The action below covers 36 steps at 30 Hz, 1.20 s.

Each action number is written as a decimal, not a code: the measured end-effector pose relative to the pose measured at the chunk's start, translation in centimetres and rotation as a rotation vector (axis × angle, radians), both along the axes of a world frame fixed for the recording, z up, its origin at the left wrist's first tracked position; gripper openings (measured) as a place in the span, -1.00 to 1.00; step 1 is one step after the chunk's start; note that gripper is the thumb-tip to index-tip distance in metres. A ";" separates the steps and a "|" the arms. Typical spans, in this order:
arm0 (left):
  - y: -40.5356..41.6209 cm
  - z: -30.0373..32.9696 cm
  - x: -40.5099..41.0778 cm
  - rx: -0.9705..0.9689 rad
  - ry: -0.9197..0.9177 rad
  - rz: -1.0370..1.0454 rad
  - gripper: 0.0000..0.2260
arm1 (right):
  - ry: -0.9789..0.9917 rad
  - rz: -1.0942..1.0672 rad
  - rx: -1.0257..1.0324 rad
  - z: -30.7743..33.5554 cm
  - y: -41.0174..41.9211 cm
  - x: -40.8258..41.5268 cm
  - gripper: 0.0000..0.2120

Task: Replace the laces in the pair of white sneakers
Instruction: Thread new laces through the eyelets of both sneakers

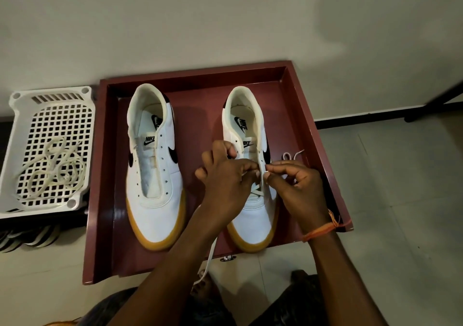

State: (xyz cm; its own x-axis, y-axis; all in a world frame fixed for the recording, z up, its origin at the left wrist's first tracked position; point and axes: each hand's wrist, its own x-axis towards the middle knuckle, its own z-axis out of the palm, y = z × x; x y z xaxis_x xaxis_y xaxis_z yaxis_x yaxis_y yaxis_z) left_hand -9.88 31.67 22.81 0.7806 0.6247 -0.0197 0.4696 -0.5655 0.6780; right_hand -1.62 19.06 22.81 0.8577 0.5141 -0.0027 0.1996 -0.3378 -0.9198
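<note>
Your right hand (295, 185) pinches the lace tip (266, 174) just right of the right sneaker (253, 165) eyelets; your left hand (225, 175) grips the lace opposite, across the tongue.

Place: a home, most likely a floor corner by a wall.
Floor: pale glossy tiles (390, 188) with a dark skirting strip (360, 122) under a plain cream wall (175, 25).
Storage: a maroon wooden drawer (105, 175) laid on the floor, with a white plastic basket (50, 100) beside it.
Footwear: pairs of shoes (32, 236) lined up under the basket.
</note>
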 end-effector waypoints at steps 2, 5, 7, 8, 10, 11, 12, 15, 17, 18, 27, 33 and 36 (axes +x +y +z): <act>0.1 0.3 -0.1 0.018 0.031 -0.010 -0.96 | -0.036 0.021 0.005 0.1 -0.1 0.0 -0.87; 0.2 0.7 -0.3 0.067 0.072 -0.039 -0.93 | -0.049 0.027 -0.014 0.1 0.0 0.0 -0.88; 0.4 1.0 -0.5 0.063 0.062 -0.044 -0.94 | -0.049 0.029 -0.035 0.4 0.1 0.0 -0.90; 0.5 1.1 -0.5 0.043 0.050 -0.039 -0.93 | -0.017 0.003 -0.035 0.5 -0.1 0.2 -0.91; 0.8 1.2 -0.6 0.001 0.046 -0.042 -0.92 | 0.065 -0.164 0.001 0.5 -0.7 1.0 -0.92; 0.9 1.2 -0.7 -0.020 0.050 -0.049 -0.92 | 0.094 -0.287 0.040 0.4 -1.2 1.5 -0.90; 1.0 1.3 -0.7 -0.047 0.050 -0.051 -0.92 | 0.125 -0.416 0.111 0.3 -1.6 2.0 -0.88; 1.3 1.6 -0.7 -0.129 0.046 -0.039 -0.91 | 0.247 -0.604 0.401 1.1 -1.4 2.2 -0.86; 1.3 1.7 -0.6 -0.145 0.062 -0.041 -0.92 | 0.266 -0.512 0.431 1.9 -0.6 1.5 -0.89; 1.2 1.8 -0.6 -0.148 0.071 -0.046 -0.92 | 0.268 -0.436 0.400 2.2 -0.2 0.9 -0.88; 1.2 1.9 -0.7 -0.130 0.077 -0.061 -0.96 | -0.239 0.059 -0.120 0.3 -0.3 0.1 -0.96; 1.7 2.5 -1.3 -0.063 0.122 -0.116 -0.86 | -0.100 -0.455 0.039 0.5 -1.5 1.7 -0.89; 1.7 2.7 -1.4 -0.096 0.101 -0.108 -0.87 | 0.004 -0.478 0.073 0.5 -1.5 2.0 -0.93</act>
